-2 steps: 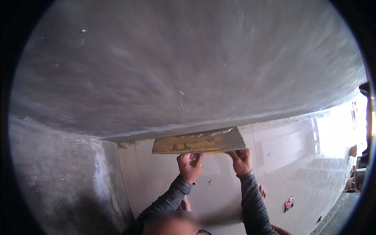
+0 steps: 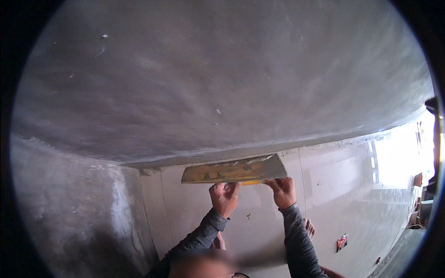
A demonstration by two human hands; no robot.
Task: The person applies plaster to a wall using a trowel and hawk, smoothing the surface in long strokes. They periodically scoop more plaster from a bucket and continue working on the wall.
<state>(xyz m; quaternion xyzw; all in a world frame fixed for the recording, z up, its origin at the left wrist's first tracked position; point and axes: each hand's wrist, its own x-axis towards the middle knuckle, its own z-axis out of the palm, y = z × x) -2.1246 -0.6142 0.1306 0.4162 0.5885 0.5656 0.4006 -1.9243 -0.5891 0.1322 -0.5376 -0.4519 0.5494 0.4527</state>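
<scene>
Both my hands are on a wide yellow plastering float (image 2: 229,170) caked with grey plaster, its long edge lying near the foot of the grey wall (image 2: 222,83). My left hand (image 2: 224,199) is closed at the float's near edge, left of its middle. At the right part of that edge, my right hand (image 2: 283,192) is closed too, fingers and thumb pinched against the float. A bit of bright yellow, cleaner than the rest, shows between the two hands. My fingertips are partly hidden by the float.
A rough grey side wall (image 2: 79,204) meets the plastered wall at the left. Below lies a light tiled floor (image 2: 266,222), where my bare foot (image 2: 309,229) shows beside the right forearm. A small red packet (image 2: 341,242) lies at the right; assorted items line the far right edge.
The float has shifted slightly toward me, and its right end has moved a little left. My right hand has moved slightly left with it; my left hand is nearly still.
</scene>
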